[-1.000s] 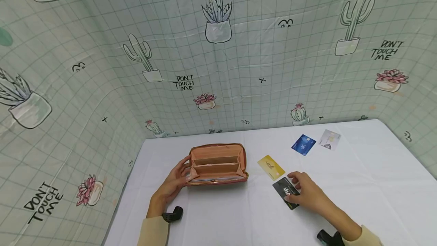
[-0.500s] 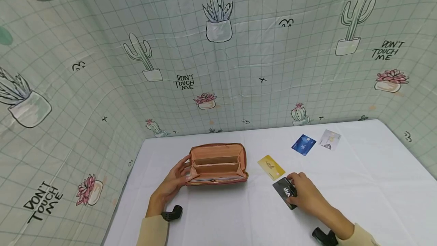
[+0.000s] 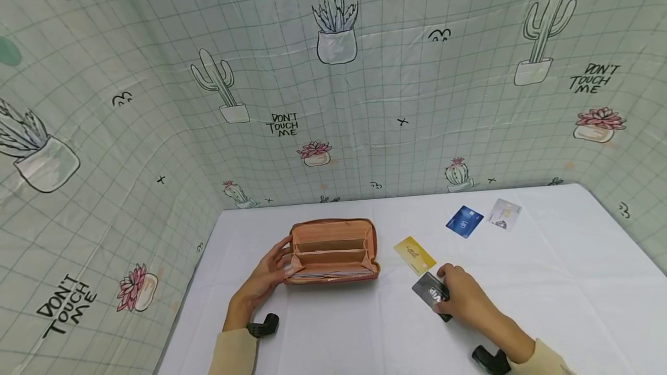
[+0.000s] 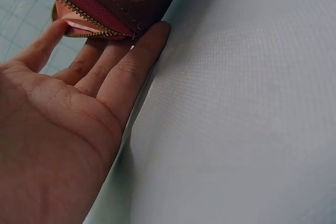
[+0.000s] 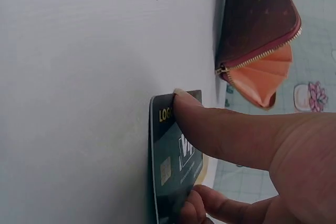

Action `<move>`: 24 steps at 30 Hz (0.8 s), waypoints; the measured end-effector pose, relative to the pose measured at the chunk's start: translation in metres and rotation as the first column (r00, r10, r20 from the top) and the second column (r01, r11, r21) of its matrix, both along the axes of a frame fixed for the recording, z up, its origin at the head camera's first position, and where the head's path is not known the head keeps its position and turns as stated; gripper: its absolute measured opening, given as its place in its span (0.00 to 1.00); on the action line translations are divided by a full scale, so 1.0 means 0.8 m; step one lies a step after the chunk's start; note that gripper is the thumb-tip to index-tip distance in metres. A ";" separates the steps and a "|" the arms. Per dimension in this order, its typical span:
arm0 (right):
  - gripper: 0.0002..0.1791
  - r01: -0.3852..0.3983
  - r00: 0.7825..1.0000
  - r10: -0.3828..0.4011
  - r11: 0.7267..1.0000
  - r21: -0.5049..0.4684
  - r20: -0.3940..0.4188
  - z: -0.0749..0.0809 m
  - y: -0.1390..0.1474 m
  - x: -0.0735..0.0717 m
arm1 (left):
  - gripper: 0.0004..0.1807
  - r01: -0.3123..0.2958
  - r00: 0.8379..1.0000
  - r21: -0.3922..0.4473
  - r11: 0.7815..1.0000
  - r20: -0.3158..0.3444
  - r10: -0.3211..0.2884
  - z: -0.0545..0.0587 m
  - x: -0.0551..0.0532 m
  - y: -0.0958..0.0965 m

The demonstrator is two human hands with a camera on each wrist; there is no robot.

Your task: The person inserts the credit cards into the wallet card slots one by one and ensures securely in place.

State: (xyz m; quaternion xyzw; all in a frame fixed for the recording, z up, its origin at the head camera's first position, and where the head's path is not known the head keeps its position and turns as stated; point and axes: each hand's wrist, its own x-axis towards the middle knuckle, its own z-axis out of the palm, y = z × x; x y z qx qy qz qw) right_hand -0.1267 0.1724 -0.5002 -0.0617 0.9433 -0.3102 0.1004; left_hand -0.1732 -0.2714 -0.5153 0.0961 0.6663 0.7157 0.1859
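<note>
An unzipped brown wallet (image 3: 333,256) with a peach lining lies at the middle-left of the table, its compartments facing up. My left hand (image 3: 266,274) holds it by its left end; in the left wrist view the fingers (image 4: 126,74) lie along the zip corner. On the right, my right hand (image 3: 466,297) pinches a black VIP card (image 3: 429,290) by its edges. In the right wrist view the thumb (image 5: 210,127) lies on the card's printed face near one edge, with fingertips at the opposite edge.
A gold card (image 3: 414,255) lies just beyond the black one. Farther back are a blue card (image 3: 464,221) and a silver-white card (image 3: 504,213). A cactus-print cloth (image 3: 365,91) hangs behind the white-covered table (image 3: 333,334).
My right hand has closed its fingers and thumb on the black card's edges. The card has shifted slightly left and tilted. My left hand stays at the wallet.
</note>
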 end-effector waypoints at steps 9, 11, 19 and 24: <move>0.19 -0.040 0.999 0.041 0.998 -0.055 0.021 0.006 0.000 -0.008 | 0.51 -0.011 1.000 -0.018 1.000 0.004 0.011 -0.004 -0.001 -0.001; 0.14 -0.062 0.998 0.065 0.993 -0.101 0.026 0.011 0.001 -0.010 | 0.52 -0.009 1.000 -0.015 1.000 0.003 0.009 -0.004 -0.001 0.000; 0.06 -0.217 0.975 0.195 0.937 -0.273 -0.108 0.042 0.003 -0.032 | 0.52 -0.027 1.000 -0.021 0.999 0.016 0.027 -0.004 0.000 0.002; 0.06 -0.199 0.971 0.144 0.929 -0.311 -0.190 0.062 -0.011 -0.053 | 0.53 -0.036 0.999 -0.032 0.999 0.033 0.037 -0.004 0.000 0.002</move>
